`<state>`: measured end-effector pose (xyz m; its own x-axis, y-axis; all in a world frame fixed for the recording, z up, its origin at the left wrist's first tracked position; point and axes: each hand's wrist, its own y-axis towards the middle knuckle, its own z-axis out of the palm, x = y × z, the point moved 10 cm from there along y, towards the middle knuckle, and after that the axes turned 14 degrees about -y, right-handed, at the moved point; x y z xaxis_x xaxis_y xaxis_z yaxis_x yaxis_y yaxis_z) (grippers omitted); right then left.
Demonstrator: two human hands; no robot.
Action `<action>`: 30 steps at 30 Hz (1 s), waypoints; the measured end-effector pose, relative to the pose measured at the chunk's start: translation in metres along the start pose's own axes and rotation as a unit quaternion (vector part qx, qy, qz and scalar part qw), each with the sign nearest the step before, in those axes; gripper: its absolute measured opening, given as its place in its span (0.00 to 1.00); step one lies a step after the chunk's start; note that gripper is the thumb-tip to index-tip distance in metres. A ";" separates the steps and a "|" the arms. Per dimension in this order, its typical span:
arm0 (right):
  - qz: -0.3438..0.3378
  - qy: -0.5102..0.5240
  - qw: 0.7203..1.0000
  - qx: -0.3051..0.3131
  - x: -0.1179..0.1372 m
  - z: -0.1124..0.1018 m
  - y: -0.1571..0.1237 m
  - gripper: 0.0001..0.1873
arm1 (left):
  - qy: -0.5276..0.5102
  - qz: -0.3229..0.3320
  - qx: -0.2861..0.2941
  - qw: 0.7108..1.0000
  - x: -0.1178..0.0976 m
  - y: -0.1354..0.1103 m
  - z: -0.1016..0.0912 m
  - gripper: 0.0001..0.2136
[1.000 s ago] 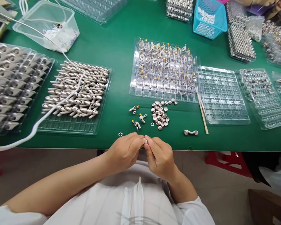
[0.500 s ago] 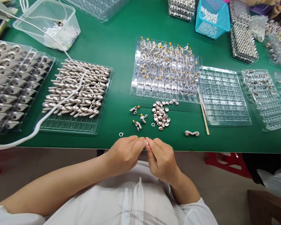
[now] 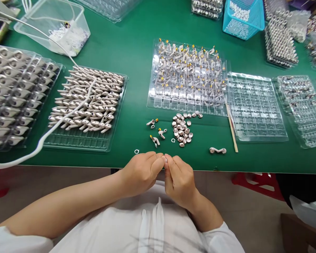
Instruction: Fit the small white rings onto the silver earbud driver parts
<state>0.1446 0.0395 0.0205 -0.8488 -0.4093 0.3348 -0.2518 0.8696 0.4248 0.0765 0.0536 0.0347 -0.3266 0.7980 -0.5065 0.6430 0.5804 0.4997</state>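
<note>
My left hand (image 3: 144, 172) and my right hand (image 3: 179, 179) meet fingertip to fingertip at the table's front edge. Both are closed in a pinch around a tiny pale piece (image 3: 165, 160), mostly hidden by the fingers. Just beyond them lie a few earbud stem shells (image 3: 155, 141) with yellow tabs. To their right sits a heap of small round earbud caps (image 3: 182, 129). Two thin white rings lie loose, one ring (image 3: 136, 151) close to my left hand. Off to the right of my right hand rests an earbud-shaped piece (image 3: 217, 150).
A clear tray of yellow-tabbed stems (image 3: 186, 77) stands behind the caps, with a wooden stick (image 3: 232, 130) beside it. At left are a tray of metallic shells (image 3: 84, 102), crossed by a white cable (image 3: 55, 128), and a clear bin (image 3: 79, 21). A blue basket (image 3: 242, 26) stands far right.
The view has shifted slightly, so objects on the right appear farther right. My hands stay pinched together, with only a slight shift of the right fingers.
</note>
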 end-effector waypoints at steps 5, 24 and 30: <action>0.000 0.004 1.000 -0.002 -0.001 0.003 0.000 0.13 | -0.002 -0.010 0.030 0.999 0.006 -0.005 0.009 0.07; -0.020 0.015 1.000 0.013 -0.006 0.002 0.007 0.13 | 0.002 -0.005 0.015 1.000 0.007 0.006 0.001 0.07; -0.021 0.059 0.998 0.000 -0.015 -0.006 0.006 0.18 | -0.102 -0.034 -0.021 0.994 0.015 0.010 -0.013 0.06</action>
<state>0.1582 0.0493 0.0234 -0.7765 -0.4757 0.4133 -0.2860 0.8504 0.4415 0.0688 0.0731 0.0417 -0.2177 0.7093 -0.6704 0.5932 0.6416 0.4862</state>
